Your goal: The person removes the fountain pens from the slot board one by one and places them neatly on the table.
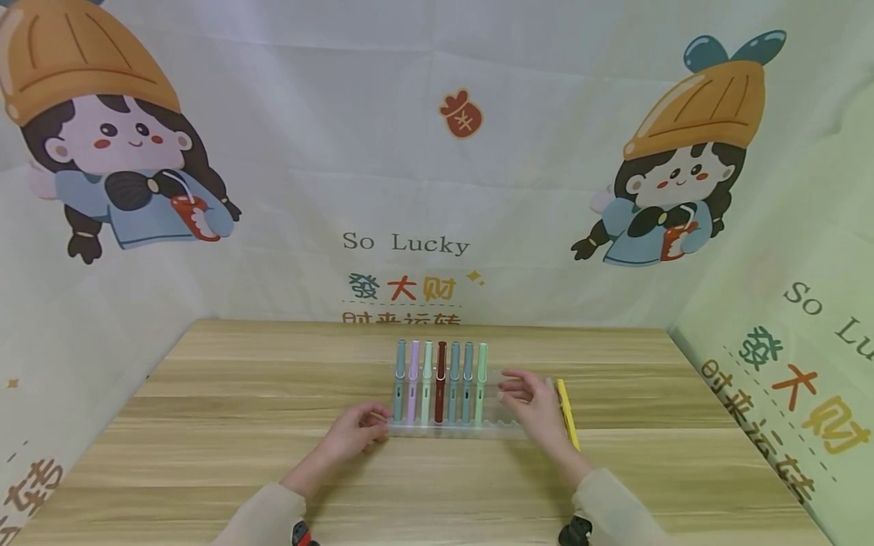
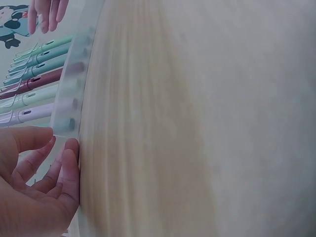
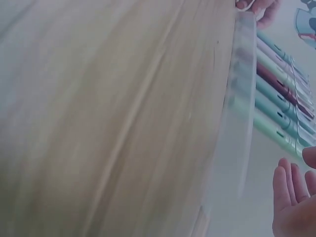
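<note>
Pens point(image 1: 440, 387), 7 in a row, sit in the clear rack point(image 1: 457, 431), its notches seemingly keeping them evenly parted, with a yellow pen point(image 1: 567, 409) just beside the right hand point(image 1: 532, 403). That hand hovers by the rack's right part, fingers apart, nothing visible in them, while the left hand point(image 1: 353, 431), loosely bent and gripping nothing I can see, waits right at the left end, perhaps to steady it.

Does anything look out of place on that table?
Just one thing: the yellow pen lies slanted beyond the right end of the clear holder, while seven other pens sit lined up in it. Nothing looks spilled or damaged.
</note>
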`<action>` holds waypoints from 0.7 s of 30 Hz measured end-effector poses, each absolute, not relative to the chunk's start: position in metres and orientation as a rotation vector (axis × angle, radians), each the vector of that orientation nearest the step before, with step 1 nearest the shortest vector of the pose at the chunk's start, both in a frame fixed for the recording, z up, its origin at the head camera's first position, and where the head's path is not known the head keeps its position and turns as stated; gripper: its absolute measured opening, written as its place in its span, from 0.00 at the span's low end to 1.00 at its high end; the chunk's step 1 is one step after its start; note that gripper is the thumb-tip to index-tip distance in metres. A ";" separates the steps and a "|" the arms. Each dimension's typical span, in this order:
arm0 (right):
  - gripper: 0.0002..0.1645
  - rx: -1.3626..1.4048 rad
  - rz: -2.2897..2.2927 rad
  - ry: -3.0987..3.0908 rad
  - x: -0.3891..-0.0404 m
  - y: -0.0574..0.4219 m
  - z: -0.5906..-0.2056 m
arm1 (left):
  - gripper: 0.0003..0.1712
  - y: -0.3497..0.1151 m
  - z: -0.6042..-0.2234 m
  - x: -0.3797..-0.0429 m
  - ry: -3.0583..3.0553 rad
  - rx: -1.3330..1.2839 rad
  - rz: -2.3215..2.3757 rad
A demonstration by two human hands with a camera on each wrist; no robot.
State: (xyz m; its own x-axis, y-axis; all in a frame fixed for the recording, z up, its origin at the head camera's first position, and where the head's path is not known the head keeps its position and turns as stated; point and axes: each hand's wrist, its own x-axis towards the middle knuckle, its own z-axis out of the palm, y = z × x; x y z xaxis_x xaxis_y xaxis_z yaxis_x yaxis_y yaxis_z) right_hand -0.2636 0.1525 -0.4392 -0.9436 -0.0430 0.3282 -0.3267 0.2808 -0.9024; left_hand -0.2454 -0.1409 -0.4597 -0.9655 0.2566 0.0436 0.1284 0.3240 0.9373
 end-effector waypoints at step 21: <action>0.21 0.379 1.701 -2.329 -0.269 0.126 -0.439 | 0.10 -0.141 -0.462 -0.248 2.473 0.350 1.706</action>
State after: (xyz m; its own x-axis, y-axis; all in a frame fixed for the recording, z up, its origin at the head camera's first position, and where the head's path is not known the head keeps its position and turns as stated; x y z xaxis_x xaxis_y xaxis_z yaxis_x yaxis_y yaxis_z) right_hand -0.2687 0.1258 -0.4393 -0.9395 -0.0712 0.3351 -0.3408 0.2921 -0.8936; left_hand -0.2477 -0.1413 -0.4623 -0.9666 0.2540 0.0350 0.1229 0.3390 0.9327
